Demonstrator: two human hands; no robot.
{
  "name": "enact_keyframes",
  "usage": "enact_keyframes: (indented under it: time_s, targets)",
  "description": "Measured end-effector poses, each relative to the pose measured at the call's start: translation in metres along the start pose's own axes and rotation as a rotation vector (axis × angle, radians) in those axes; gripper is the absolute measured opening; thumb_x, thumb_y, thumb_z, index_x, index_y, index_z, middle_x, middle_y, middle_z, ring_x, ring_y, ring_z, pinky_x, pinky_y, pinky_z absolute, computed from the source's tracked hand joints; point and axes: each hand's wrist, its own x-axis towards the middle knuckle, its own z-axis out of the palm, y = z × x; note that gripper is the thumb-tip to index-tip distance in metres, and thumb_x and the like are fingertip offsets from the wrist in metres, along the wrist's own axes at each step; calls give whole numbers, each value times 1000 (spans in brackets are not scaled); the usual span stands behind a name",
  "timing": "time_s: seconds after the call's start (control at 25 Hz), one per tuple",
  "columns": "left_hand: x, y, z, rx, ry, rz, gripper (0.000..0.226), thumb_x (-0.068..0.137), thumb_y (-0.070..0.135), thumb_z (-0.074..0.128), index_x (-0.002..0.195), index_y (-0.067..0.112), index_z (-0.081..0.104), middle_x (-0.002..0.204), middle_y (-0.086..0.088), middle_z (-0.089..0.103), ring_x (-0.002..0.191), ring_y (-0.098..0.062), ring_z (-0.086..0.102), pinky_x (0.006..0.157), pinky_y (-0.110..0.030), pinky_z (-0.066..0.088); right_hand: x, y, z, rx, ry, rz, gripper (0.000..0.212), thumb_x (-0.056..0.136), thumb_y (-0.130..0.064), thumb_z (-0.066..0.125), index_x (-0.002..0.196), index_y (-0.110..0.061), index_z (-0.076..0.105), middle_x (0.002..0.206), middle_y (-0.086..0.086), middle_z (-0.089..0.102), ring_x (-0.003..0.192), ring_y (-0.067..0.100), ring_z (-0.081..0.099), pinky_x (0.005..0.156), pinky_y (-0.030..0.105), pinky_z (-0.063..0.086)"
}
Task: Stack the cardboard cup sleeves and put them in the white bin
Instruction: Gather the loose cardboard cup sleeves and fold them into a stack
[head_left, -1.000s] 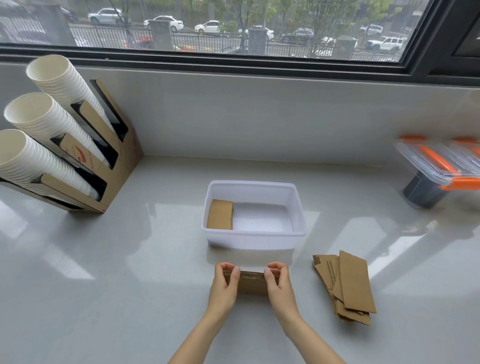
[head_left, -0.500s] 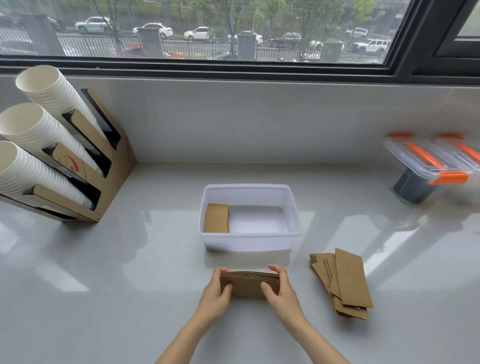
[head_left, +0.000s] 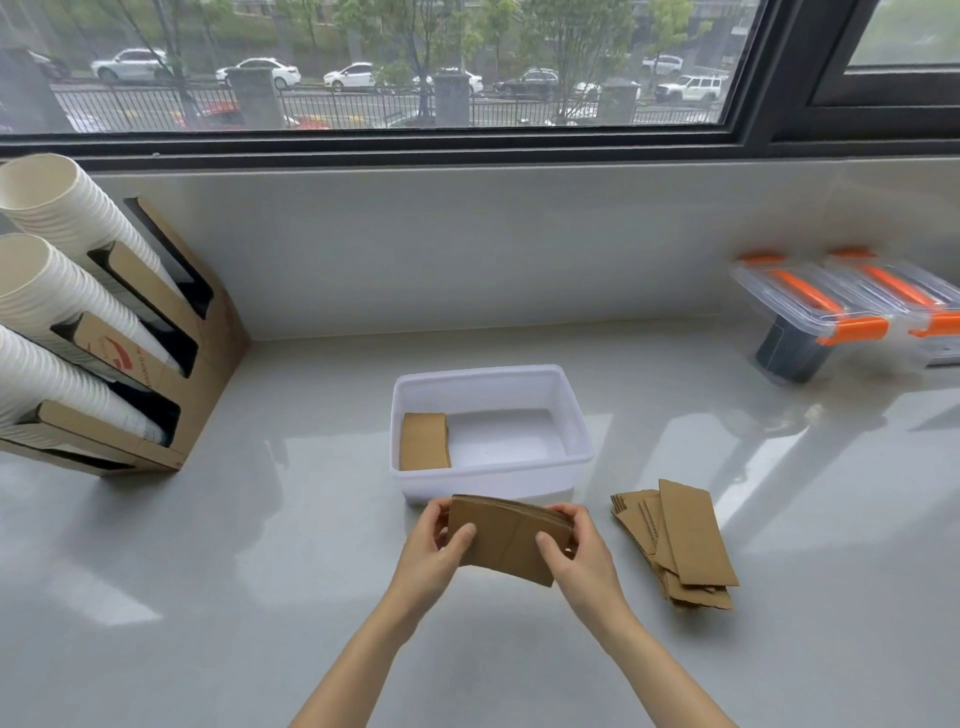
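Soft daylight from the window (head_left: 363, 67); pale glare streaking the glossy counter (head_left: 208, 597); slight blur, edges bowed.

The white bin (head_left: 571, 415) right of its sleeve stack (head_left: 424, 441) lies open to me; its near wall stands just beyond my fingers (head_left: 464, 535).

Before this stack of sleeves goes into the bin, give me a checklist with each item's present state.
1. Both hands, left and right, grip the held stack: ok.
2. Stack edges flush: not ok, upper edges fan slightly.
3. White bin has free floor right of the stack inside: ok.
4. Path to the bin clear: ok.
5. All sleeves gathered: not ok, loose pile remains on the counter.
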Motion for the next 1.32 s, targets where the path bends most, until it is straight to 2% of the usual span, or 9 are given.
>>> enact_keyframes:
  time_s: [0.16, 0.44, 0.6, 0.72, 0.8, 0.92, 1.12, 1.24, 1.32]
  targets:
    - [3, 10, -1, -7, -52, 25, 17, 91, 12, 50, 101, 24, 56, 104, -1, 65, 98, -14, 60, 79, -20, 50, -5, -5, -3, -43, 7, 8, 18, 85, -16, 55, 102, -20, 49, 93, -3, 61, 80, 9, 57, 59, 12, 44]
    - [12, 27, 37, 15, -143, 57, 20, 91, 15, 50, 101, 30, 57, 106, -1, 65, 100, -12, 58, 89, -26, 46, 11, -25, -57, -232, -220, -74, 22, 86, -32, 54, 107, -28, 54, 95, -12, 61, 89, 4, 58, 65, 11, 43]
    - [19, 37, 81, -54, -120, 64, 18, 88, 19, 56, 103, 29, 59, 100, 1, 67, 91, -10, 61, 80, -23, 50, 25, -28, -93, -230, -236, -111, 18, 87, -31, 54, 104, -27, 58, 98, -7, 67, 92, 10, 60, 71, 15, 45]
    - [28, 45, 115, -216, -115, -31, 15, 86, 20, 59, 101, 22, 61, 97, -2, 65, 87, -13, 62, 81, -27, 53, 36, -22, -123, -109, -204, -86, 12, 88, -25, 54, 99, -23, 59, 89, -10, 64, 83, 7, 59, 66, 6, 45]
    - [33, 45, 134, -279, -159, -90, 19, 88, 15, 56, 106, 12, 60, 100, -4, 64, 89, -14, 63, 76, -22, 56, 42, -18, -137, -23, -179, -63, 10, 89, -24, 54, 97, -22, 59, 90, -7, 65, 82, 8, 59, 62, 2, 45]
    - [40, 48, 157, -323, -163, -131, 26, 88, 12, 54, 114, 8, 58, 104, -4, 65, 90, -13, 64, 73, -18, 56, 53, -12, -159, 2, -178, -34, 6, 88, -25, 54, 93, -25, 58, 94, -3, 66, 85, 11, 60, 66, 9, 48]
    - [56, 67, 176, -274, -82, -98, 28, 88, 11, 55, 116, 8, 56, 106, -7, 64, 94, -18, 63, 81, -26, 55, 72, -25, -182, 19, -241, -12, 5, 89, -28, 53, 92, -26, 56, 88, -7, 63, 78, 6, 59, 60, 7, 47]
    - [63, 77, 181, -280, -67, -59, 30, 88, 10, 55, 118, 7, 55, 105, -8, 63, 92, -17, 63, 74, -21, 58, 84, -35, -192, -13, -268, -28, 7, 88, -30, 53, 95, -28, 55, 93, -3, 63, 83, 11, 59, 69, 19, 48]
    - [67, 82, 182, -266, -54, -43, 29, 88, 11, 55, 116, 9, 55, 103, -5, 64, 91, -15, 63, 71, -17, 58, 89, -40, -197, -24, -296, -38, 9, 88, -28, 54, 97, -27, 55, 94, -3, 62, 83, 11, 59, 69, 19, 49]
